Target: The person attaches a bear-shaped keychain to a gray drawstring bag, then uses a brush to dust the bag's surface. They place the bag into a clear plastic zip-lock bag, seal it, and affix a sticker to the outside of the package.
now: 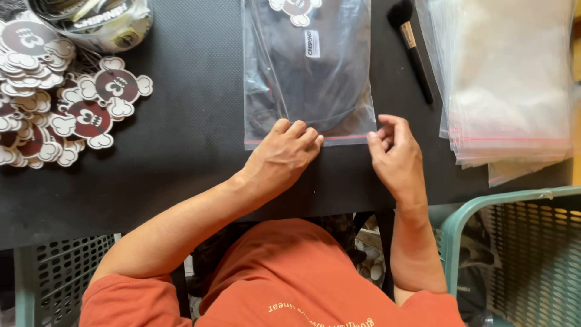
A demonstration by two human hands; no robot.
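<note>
A clear zip bag [308, 66] with a folded dark garment inside lies on the black table [193, 121], its red-lined opening toward me. My left hand [284, 154] presses flat on the bag's near edge, fingertips on the zip strip. My right hand [394, 151] pinches the bag's right near corner between thumb and curled fingers. A skull-shaped sticker [296, 9] rests at the bag's far end.
A pile of round skull-shaped stickers [54, 97] covers the table's left side. A makeup brush [414, 48] lies right of the bag, beside a stack of empty clear bags [514, 79]. A teal plastic basket [520, 254] stands at lower right, another basket [54, 278] at lower left.
</note>
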